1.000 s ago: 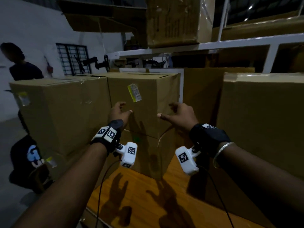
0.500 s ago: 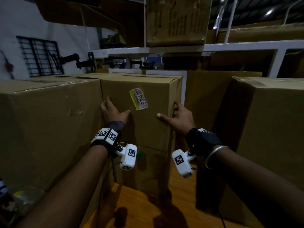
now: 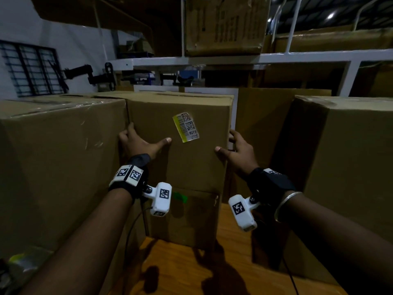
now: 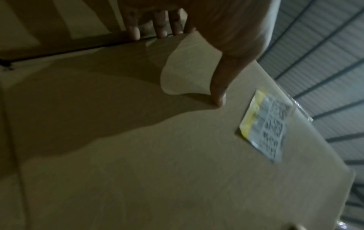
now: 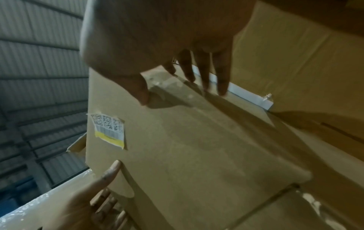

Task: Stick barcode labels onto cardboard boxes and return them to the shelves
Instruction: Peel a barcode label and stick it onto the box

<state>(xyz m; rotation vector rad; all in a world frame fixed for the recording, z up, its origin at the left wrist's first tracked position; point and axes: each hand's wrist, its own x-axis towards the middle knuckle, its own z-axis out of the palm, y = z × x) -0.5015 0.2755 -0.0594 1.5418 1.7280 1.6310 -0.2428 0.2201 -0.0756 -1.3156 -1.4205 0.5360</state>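
Note:
A cardboard box (image 3: 187, 167) with a yellow-edged barcode label (image 3: 186, 127) on its front sits on top of a lower box (image 3: 191, 222) on the shelf. My left hand (image 3: 141, 141) grips its left front edge, fingers down the gap beside the neighbouring box and thumb on the front face. My right hand (image 3: 234, 145) grips the right front edge the same way. The left wrist view shows the thumb (image 4: 218, 93) pressed near the label (image 4: 265, 129). In the right wrist view the fingers (image 5: 222, 80) lie along the box's side, and the label (image 5: 109, 130) shows.
A large box (image 3: 59, 167) stands tight against the left side. Another large box (image 3: 350, 167) stands to the right across a gap. A white shelf beam (image 3: 276, 57) overhead carries a further box (image 3: 223, 24). Bare wooden shelf board (image 3: 234, 262) lies in front.
Both hands have slid up and outward from the front face to the box's side edges. The view has moved closer to the shelf.

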